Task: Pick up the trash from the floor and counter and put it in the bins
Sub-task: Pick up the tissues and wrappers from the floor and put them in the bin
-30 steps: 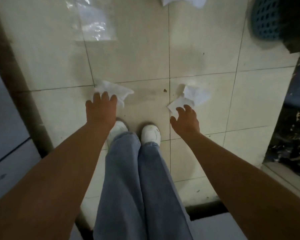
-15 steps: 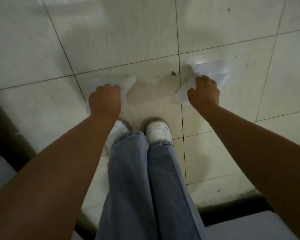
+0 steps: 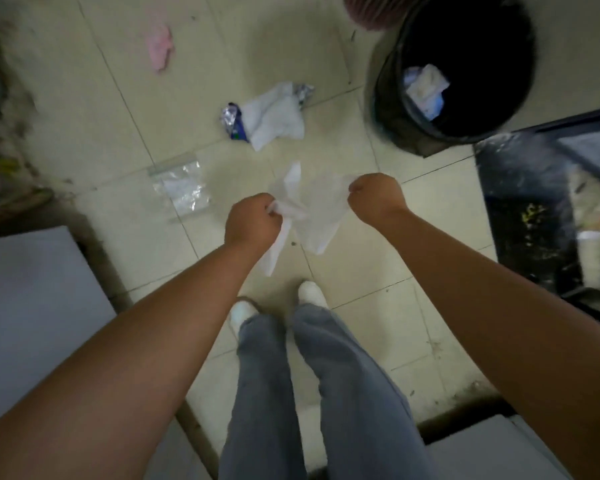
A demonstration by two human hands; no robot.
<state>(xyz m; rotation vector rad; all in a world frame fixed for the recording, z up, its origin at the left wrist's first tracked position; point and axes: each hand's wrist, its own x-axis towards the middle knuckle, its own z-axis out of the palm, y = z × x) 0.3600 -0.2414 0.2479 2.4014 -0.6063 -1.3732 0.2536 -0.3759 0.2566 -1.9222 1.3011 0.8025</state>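
Note:
My left hand (image 3: 253,221) is closed on a white tissue (image 3: 274,252) that hangs below the fist. My right hand (image 3: 374,199) is closed on a second white tissue (image 3: 317,216). Both hands are raised above the tiled floor, close together, and the two tissues touch between them. A black bin (image 3: 395,109) with a dark liner stands at the upper right, with some white and blue trash (image 3: 426,90) inside. On the floor ahead lie a white tissue over a foil wrapper (image 3: 274,116), a clear plastic bag (image 3: 182,188) and a pink scrap (image 3: 160,46).
A grey cabinet top (image 3: 32,299) fills the left side. A dark counter (image 3: 527,202) with a white cup (image 3: 598,258) runs along the right. A reddish basket (image 3: 371,12) sits behind the bin. My legs and white shoes (image 3: 310,292) are below my hands.
Both hands have lifted the tissues off the floor and come together. The view has risen and tilted forward, bringing the bin and more floor trash into sight.

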